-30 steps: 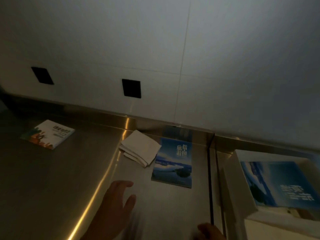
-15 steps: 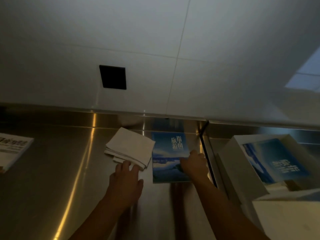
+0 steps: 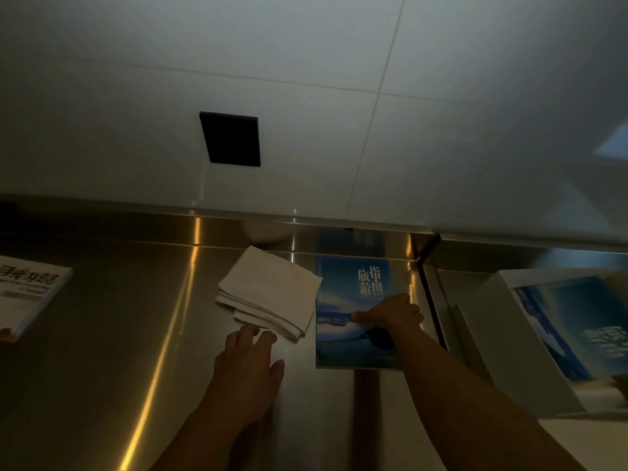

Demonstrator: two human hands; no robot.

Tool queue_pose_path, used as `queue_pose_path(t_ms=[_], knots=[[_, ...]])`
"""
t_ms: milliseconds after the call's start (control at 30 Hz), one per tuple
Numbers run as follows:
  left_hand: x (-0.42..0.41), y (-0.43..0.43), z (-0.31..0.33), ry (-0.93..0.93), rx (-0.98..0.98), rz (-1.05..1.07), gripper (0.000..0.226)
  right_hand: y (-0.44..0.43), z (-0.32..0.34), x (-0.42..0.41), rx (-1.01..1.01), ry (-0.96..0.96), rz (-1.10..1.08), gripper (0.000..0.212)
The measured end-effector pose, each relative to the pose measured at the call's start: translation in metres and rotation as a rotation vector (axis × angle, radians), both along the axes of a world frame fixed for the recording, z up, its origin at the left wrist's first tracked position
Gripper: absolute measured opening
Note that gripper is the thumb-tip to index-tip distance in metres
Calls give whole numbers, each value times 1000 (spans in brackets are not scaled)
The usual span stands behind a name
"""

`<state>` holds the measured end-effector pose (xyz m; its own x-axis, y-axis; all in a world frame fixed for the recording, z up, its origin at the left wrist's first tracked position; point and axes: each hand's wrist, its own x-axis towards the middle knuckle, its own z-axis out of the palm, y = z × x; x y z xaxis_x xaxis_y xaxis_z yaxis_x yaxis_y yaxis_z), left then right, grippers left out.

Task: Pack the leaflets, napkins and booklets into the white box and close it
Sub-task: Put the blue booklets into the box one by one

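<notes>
blue booklet (image 3: 356, 311): flat on the steel counter (image 3: 102, 351), cover up, white Chinese title at its top right; lies just left of the counter seam (image 3: 431, 300), outside the box.
right hand (image 3: 394, 312): on the booklet's right half; thumb stretched left and flat on the cover, fingers bent at the right edge. Looks like a pinch on that edge, but the dim light hides the fingertips.
napkins (image 3: 268, 292): folded white stack, turned diagonally, just left of the booklet; its right corner touches or slightly overlaps the booklet's left edge.
left hand (image 3: 249, 362): palm down and spread wide, fingers nearly straight, fingertips (image 3: 251, 331) touching the near corner of the napkin stack; nothing held.
white box (image 3: 492, 334): open, right of the seam, well apart from the napkins.
second blue booklet (image 3: 577, 317): already inside the box, tilted, blurred.
leaflet (image 3: 27, 297): far left of the counter, white with dark lettering, cut by the frame edge, well apart from both hands.
wall (image 3: 339, 96): white tiles behind the counter.
black plate (image 3: 231, 139): dark rectangle on the wall, above the napkins.
</notes>
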<state>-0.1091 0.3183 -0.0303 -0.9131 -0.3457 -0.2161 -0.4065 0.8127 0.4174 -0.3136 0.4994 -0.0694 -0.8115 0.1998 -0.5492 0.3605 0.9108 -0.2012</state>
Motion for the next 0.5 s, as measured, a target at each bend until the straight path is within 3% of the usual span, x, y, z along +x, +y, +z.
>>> queue_pose_path(t_ms=[300,367,500], knots=[[-13,10,-8,2,63,8,42,-2,-6,-16,-66,-74,-129,134],[-12,8,-8,9,77,9,41,-6,-7,-25,-148,-82,-127,124],[-9,-1,-10,40,82,34,42,-13,-13,-40,-217,6,-169,82]])
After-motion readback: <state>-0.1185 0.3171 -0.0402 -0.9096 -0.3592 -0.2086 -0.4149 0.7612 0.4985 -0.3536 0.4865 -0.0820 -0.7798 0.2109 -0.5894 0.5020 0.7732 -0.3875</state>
